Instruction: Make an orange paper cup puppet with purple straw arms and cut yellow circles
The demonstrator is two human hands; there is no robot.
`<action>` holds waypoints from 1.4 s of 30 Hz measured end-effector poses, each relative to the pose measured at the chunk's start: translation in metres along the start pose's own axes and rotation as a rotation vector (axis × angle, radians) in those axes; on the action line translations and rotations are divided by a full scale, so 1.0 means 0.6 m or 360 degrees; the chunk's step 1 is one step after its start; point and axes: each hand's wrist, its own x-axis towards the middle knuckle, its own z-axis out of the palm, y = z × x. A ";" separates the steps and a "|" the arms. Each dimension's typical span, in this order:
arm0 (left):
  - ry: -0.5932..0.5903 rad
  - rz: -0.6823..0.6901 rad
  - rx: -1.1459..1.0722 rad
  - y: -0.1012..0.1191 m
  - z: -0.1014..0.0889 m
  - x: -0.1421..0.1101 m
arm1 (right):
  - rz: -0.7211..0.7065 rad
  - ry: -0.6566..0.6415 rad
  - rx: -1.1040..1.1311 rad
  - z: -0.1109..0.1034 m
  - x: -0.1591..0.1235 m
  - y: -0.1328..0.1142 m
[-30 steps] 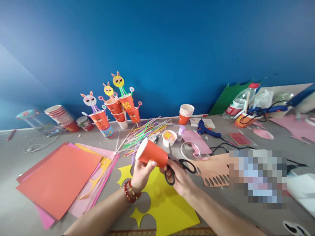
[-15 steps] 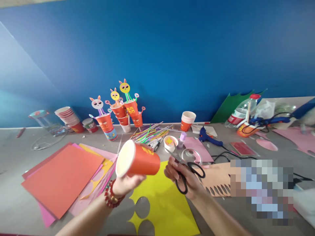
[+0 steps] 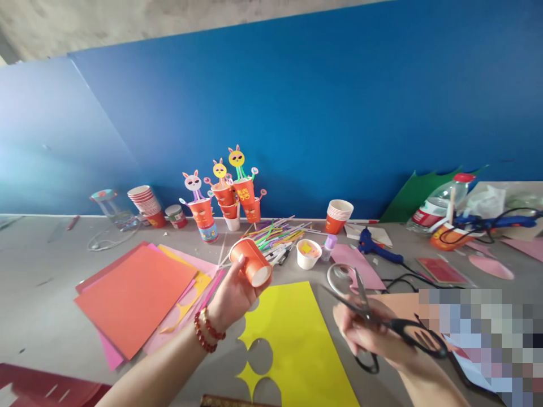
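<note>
My left hand [image 3: 237,291], with red bead bracelets on its wrist, is closed round a red paper cup [image 3: 248,257]. The cup lies tilted on its side, its white base turned toward the lower right. In my right hand [image 3: 369,333] is a pair of black-handled scissors [image 3: 365,308], blades spread and pointing to the upper left. Below and between both hands lies a yellow paper sheet [image 3: 301,339] with rounded pieces cut from its left edge. A white paper cup [image 3: 309,254] with small coloured paper pieces inside stands beyond the hands.
Bunny-faced cup figures [image 3: 244,192] stand by the blue wall, near a pile of coloured strips [image 3: 271,240]. Orange paper sheets [image 3: 144,297] lie left. Stacked cups [image 3: 338,216], a blue glue gun [image 3: 377,247], a tape roll [image 3: 339,277] and a plastic bottle [image 3: 441,203] are at the right.
My left hand has turned the cup so its base, rather than its opening, shows. My right hand has moved right and down, and the scissors have opened. The view has shifted left and up.
</note>
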 end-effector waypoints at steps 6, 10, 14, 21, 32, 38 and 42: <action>-0.0106 0.0357 0.0654 -0.019 -0.035 0.013 | 0.0268 0.0115 -0.0549 -0.050 -0.087 0.042; -0.0152 0.0600 0.0997 -0.033 -0.045 0.021 | 0.0253 0.0199 -0.0772 -0.072 -0.119 0.066; -0.0314 0.0636 0.1349 -0.045 -0.041 0.023 | 0.0331 0.0171 -0.0758 -0.063 -0.105 0.066; -0.0408 0.0449 0.1138 -0.053 -0.060 0.026 | 0.0152 0.0025 -0.0427 0.010 -0.006 0.013; -0.0499 -0.0136 0.0485 -0.070 -0.085 0.040 | -0.0147 0.0216 -0.0259 0.080 0.073 0.041; -0.0423 -0.0176 0.0473 -0.073 -0.088 0.039 | -0.0132 0.0115 -0.0094 0.084 0.056 0.067; -0.0449 -0.0140 0.0608 -0.073 -0.086 0.030 | -0.0197 0.0079 -0.0211 0.085 0.048 0.060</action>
